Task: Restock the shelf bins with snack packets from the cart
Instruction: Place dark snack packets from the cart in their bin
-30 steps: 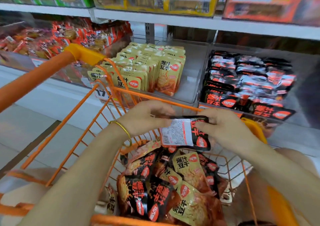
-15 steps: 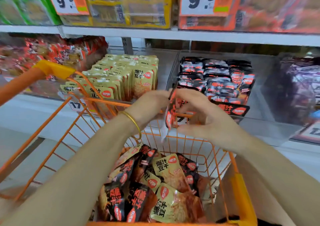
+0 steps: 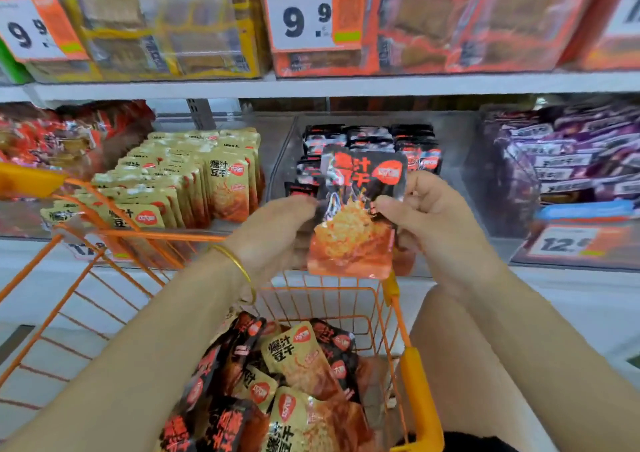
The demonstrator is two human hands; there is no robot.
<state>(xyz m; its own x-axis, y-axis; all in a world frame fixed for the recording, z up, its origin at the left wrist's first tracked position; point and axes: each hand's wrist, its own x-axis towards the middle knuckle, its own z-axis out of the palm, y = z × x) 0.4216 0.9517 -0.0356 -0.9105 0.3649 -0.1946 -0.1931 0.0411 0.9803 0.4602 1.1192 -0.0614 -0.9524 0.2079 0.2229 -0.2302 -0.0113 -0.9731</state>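
Both hands hold one black packet (image 3: pixel 356 216) upright, above the far rim of the orange cart (image 3: pixel 417 392) and just in front of the clear bin (image 3: pixel 287 146) of matching black packets. The left hand (image 3: pixel 273 233) pinches its left edge; the right hand (image 3: pixel 433 223) pinches the right edge, thumb on the front. The packet reads 爆汁豆干 in orange. Next door, gold packets (image 3: pixel 194 181) carry the same words in black. A price tag (image 3: pixel 301 15) above says 9.9.

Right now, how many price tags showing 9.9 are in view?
2. One price tag hangs at the far left of the upper shelf, the other near its middle. More may be hidden.
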